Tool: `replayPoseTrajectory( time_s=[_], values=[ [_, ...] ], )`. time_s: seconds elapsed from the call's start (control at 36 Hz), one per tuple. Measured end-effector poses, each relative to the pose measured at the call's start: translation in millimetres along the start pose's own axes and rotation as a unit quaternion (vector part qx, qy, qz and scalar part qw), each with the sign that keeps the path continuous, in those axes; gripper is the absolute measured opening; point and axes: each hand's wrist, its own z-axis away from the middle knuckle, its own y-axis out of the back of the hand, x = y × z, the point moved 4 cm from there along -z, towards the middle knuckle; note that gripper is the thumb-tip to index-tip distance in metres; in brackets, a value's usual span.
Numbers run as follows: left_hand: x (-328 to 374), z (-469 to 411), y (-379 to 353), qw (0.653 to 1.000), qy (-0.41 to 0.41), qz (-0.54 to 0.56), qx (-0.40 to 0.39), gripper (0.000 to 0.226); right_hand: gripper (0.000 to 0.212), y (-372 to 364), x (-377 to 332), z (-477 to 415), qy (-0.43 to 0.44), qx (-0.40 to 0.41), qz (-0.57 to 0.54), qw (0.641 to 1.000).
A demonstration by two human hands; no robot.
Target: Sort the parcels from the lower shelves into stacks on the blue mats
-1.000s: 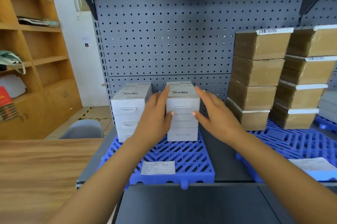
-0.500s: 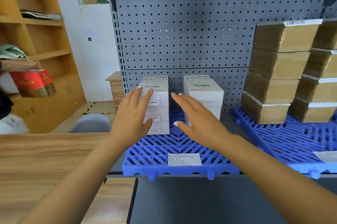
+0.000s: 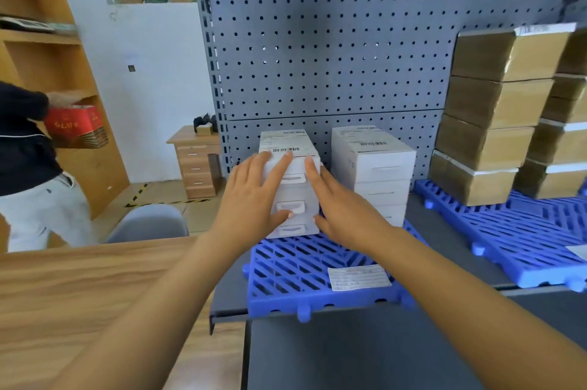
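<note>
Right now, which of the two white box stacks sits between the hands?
The left stack, nearer the wooden table: the left hand and right hand flank it. The right stack stands outside them.

White left stack (image 3: pixel 286 140) stands beside right stack (image 3: pixel 378 173) on blue mat (image 3: pixel 286 265).

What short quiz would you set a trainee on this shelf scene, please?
1. True or false: the left hand and right hand flank the left white stack.
2. The brown parcels stand on which side of the right white stack? A left, B right, C in front.
3. How many white stacks stand on the left blue mat?
Key: 1 true; 2 B; 3 two.
</note>
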Motion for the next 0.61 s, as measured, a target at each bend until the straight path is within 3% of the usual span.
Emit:
replayPoseTrajectory(
  time_s=[0.22, 0.47, 0.61],
  values=[
    [1, -2, 5, 1.000, -0.005, 0.006, -0.006, 0.098, 0.108, -3, -4, -1, -0.026, 0.016, 0.036, 0.999],
    [32, -23, 35, 0.988, 0.067, -0.055, -0.129, 0.078, 0.083, 28, -10, 18, -0.033, 0.029, -0.030, 0.999],
    [66, -25, 41, 0.990, 0.070, -0.036, -0.113, 0.075, 0.066, 75, 3, 56, -0.011, 0.099, -0.027, 0.995]
  ],
)
